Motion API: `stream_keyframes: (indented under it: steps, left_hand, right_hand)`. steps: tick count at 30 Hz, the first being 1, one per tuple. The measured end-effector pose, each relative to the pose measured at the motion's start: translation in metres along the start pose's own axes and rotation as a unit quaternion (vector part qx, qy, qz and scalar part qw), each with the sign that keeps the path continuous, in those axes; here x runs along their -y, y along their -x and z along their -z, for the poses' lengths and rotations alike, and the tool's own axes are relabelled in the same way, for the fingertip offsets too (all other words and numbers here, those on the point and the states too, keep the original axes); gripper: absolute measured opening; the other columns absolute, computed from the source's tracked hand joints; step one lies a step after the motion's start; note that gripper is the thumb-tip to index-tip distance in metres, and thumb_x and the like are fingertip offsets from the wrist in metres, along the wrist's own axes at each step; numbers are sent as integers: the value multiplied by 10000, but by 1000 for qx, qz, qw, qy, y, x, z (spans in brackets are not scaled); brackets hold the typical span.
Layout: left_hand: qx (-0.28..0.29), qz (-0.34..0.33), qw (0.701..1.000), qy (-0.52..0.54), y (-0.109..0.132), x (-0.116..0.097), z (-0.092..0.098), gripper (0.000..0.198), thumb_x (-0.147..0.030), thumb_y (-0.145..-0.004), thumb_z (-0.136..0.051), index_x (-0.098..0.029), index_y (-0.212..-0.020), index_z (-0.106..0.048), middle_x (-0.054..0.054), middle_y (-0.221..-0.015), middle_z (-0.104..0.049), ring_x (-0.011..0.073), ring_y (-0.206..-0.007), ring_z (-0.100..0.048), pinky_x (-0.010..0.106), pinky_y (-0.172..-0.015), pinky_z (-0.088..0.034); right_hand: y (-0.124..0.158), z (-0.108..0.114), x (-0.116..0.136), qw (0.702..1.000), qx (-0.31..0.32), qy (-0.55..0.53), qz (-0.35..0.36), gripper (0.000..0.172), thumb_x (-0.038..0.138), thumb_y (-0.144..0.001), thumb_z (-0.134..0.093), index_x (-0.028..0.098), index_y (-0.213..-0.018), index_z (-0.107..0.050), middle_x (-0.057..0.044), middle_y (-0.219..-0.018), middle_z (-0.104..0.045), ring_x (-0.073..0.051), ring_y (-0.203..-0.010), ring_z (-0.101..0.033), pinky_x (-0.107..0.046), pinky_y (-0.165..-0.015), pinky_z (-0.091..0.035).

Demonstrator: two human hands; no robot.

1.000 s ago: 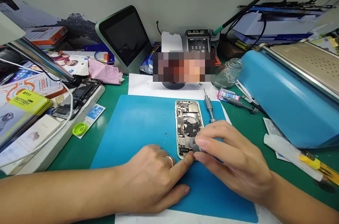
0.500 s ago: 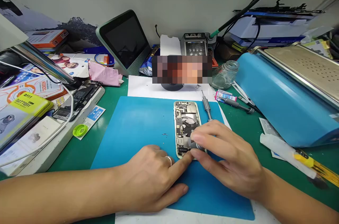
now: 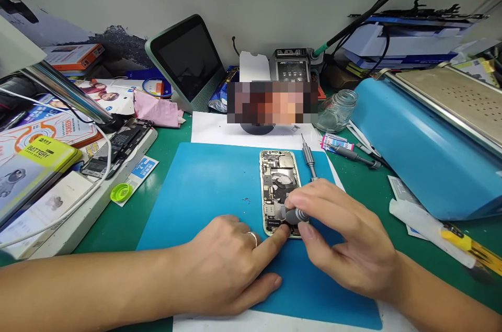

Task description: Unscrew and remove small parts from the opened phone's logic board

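An opened phone (image 3: 280, 178) with bare circuit boards lies on a blue mat (image 3: 207, 175). My left hand (image 3: 231, 259) rests on the mat with its index finger stretched to the phone's lower end and touching it. Its thumb is apart and the other fingers are curled under. In my right hand (image 3: 345, 238) a grey screwdriver (image 3: 296, 216) is held by its end between finger and thumb, over the phone's lower right part. The screwdriver's tip is hidden. Another grey screwdriver (image 3: 308, 157) lies beyond my right hand, beside the phone.
Tiny screws (image 3: 246, 199) lie on the mat left of the phone. A glass jar (image 3: 337, 110), a blue machine (image 3: 423, 159) and a yellow cutter (image 3: 470, 248) stand or lie to the right. Boxes (image 3: 43, 164) and a lamp (image 3: 70, 91) crowd the left. A tablet-like screen (image 3: 186, 60) stands behind.
My right thumb and fingers have shifted on the screwdriver, and more of its handle shows. The whole view has moved slightly. My left hand stays on the phone's lower end.
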State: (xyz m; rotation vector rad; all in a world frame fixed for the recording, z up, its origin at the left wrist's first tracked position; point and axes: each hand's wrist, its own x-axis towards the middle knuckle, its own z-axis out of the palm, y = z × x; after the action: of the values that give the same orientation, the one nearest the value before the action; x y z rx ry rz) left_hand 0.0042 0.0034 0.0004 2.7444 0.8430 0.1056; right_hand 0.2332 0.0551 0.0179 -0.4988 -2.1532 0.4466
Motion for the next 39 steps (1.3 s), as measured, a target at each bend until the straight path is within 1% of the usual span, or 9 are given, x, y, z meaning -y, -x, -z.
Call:
stream_keyframes:
  steps: [6, 10, 14, 19, 21, 24, 28, 33, 39]
  left_hand:
    - [8, -1, 1000, -2, -1, 0, 1, 551, -424, -1116, -356, -76, -1536, -279, 3, -800, -705, 246, -593, -658, 431, -543, -488]
    - [15, -2, 1000, -4, -1, 0, 2, 553, -422, -1118, -351, -75, -1541, -266, 13, -825, -720, 251, -614, -676, 435, -556, -505]
    - [27, -1, 1000, -4, -1, -1, 3, 573, -428, -1115, -358, -65, -1544, -245, 20, -842, -725, 253, -635, -687, 432, -574, -517]
    - [19, -1, 1000, -8, -1, 0, 2, 573, -428, -1110, -385, -75, -1539, -244, 4, -806, -709, 248, -611, -672, 421, -556, -484]
    - [11, -1, 1000, -7, -2, 0, 2, 575, -426, -1105, -400, -77, -1537, -249, 1, -799, -706, 244, -603, -666, 415, -548, -466]
    - [8, 1, 1000, -3, -1, 0, 2, 554, -427, -1102, -409, -81, -1515, -279, 1, -789, -704, 242, -588, -656, 410, -538, -448]
    - [11, 1, 1000, -3, -1, -1, 3, 538, -426, -1104, -402, -86, -1506, -289, 3, -793, -709, 246, -589, -659, 416, -545, -463]
    - [8, -1, 1000, -8, -1, 0, 3, 533, -420, -1106, -386, -76, -1505, -303, 5, -783, -708, 248, -579, -657, 419, -538, -474]
    - [3, -3, 1000, -10, 0, 0, 2, 563, -434, -1109, -386, -61, -1521, -294, 17, -804, -718, 249, -597, -676, 416, -538, -480]
  right_hand:
    - [0, -1, 1, 1000, -3, 5, 9, 530, -26, -906, -626, 213, -1376, -568, -51, -1039, -739, -176, -911, -710, -344, -808, -608]
    - [3, 0, 4, 1000, -1, 4, 13, 571, -78, -870, -556, 161, -1390, -560, -80, -1107, -728, -170, -947, -694, -344, -846, -596]
    - [4, 0, 5, 1000, 8, -1, 19, 594, -95, -854, -544, 140, -1400, -548, -79, -1094, -711, -172, -984, -686, -339, -869, -590]
    - [2, -2, 2, 1000, 7, 4, 20, 586, -76, -874, -599, 161, -1406, -539, -76, -1105, -723, -180, -970, -709, -353, -878, -593]
    - [2, -2, 2, 1000, 10, 6, 15, 596, -66, -885, -597, 188, -1421, -534, -64, -1090, -730, -178, -926, -710, -360, -857, -596]
    - [1, 1, 2, 1000, 9, 19, 7, 582, 7, -904, -626, 234, -1433, -542, -40, -1000, -720, -195, -858, -691, -376, -788, -596]
    - [0, 3, 1, 999, -4, 51, 7, 566, 41, -914, -658, 235, -1436, -555, -30, -924, -712, -204, -813, -671, -371, -742, -590]
    - [-1, 0, 1, 999, -14, 50, 5, 604, -3, -888, -664, 255, -1426, -573, -39, -1018, -738, -191, -853, -695, -355, -754, -610]
    - [3, 0, 2, 1000, 7, 18, -10, 713, -59, -869, -564, 214, -1522, -484, -99, -1162, -746, -229, -1023, -713, -422, -862, -638]
